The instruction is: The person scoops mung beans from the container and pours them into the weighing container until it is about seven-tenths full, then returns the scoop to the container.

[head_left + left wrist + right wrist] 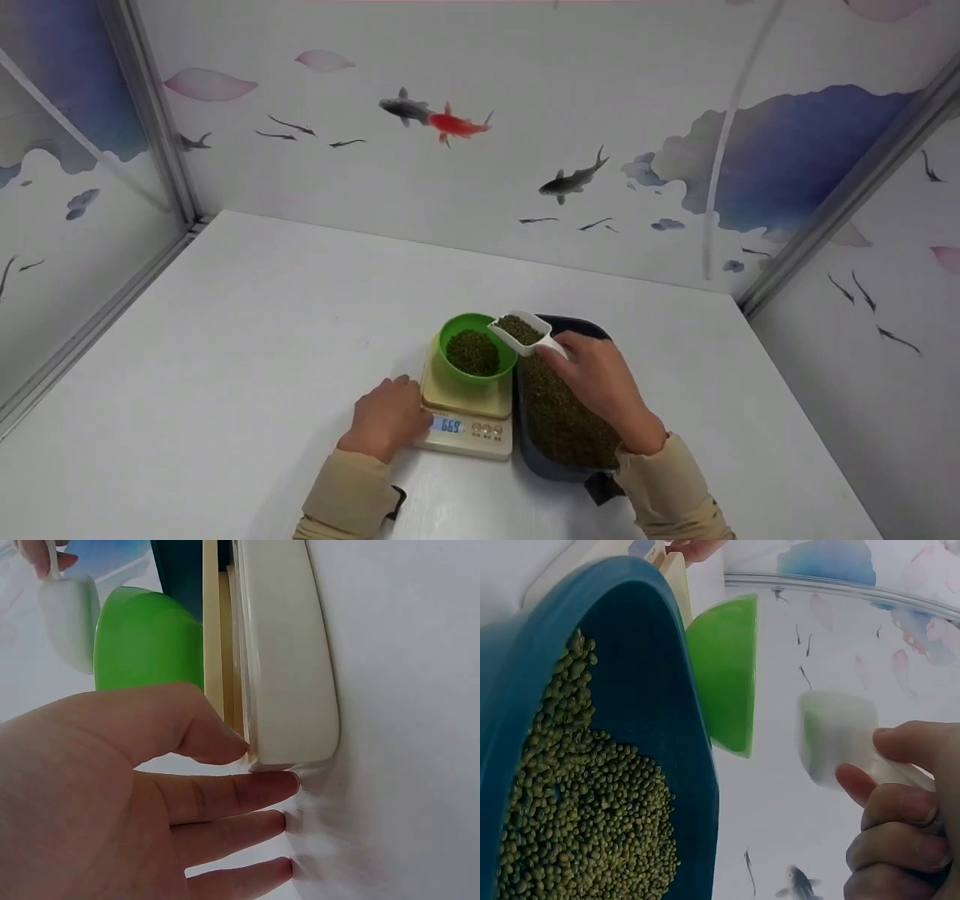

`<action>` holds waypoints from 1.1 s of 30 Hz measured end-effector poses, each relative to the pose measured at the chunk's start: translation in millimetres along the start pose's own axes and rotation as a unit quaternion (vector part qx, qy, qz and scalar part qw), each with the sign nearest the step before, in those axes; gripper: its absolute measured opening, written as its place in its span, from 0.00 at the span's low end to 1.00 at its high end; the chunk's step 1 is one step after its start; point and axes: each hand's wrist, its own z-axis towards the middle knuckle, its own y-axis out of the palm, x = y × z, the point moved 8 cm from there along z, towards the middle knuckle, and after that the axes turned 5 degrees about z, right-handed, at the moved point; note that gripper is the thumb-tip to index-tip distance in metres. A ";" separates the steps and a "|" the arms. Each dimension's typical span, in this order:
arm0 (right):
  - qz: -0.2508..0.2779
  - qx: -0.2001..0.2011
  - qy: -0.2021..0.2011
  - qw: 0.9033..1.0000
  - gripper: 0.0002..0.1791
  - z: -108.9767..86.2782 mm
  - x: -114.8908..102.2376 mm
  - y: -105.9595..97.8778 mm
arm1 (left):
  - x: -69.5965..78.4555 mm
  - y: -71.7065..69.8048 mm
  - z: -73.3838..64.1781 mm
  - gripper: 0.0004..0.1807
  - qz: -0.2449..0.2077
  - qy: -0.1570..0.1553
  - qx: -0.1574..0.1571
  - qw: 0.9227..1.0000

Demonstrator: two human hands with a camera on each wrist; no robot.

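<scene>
My right hand (pixel 600 375) grips the handle of a small white scoop (pixel 541 330), which holds green mung beans (pixel 519 330). The scoop is above the right rim of a green bowl (pixel 452 369) that has mung beans inside. That bowl stands on a cream kitchen scale (pixel 469 450), whose display reads about 669. At the scale's front left corner my left hand (pixel 386 416) rests, its thumb and index finger touching the edge, other fingers extended in the left wrist view. Beside the scale is a dark blue bin (pixel 697 787) of mung beans, under my right forearm.
A white table (pixel 225 360) carries everything. Panels painted with fish (pixel 457 124) enclose the back and both sides, joined by grey metal posts (pixel 150 112). A small black object (pixel 604 487) shows by the right sleeve, in front of the bin.
</scene>
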 end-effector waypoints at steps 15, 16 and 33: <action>-0.079 -0.023 -0.042 0.996 0.16 8.7 -26.1 13.6 | -0.6 -1.8 1.5 0.12 -0.001 0.003 0.012 1.000; -0.084 -0.026 -0.046 0.995 0.15 9.0 -27.2 13.6 | -0.6 -1.6 1.3 0.12 0.000 0.002 0.012 1.000; -0.158 -0.008 -0.106 0.982 0.09 5.9 -43.5 6.2 | -0.5 -2.5 -0.2 0.11 0.001 0.002 0.011 1.000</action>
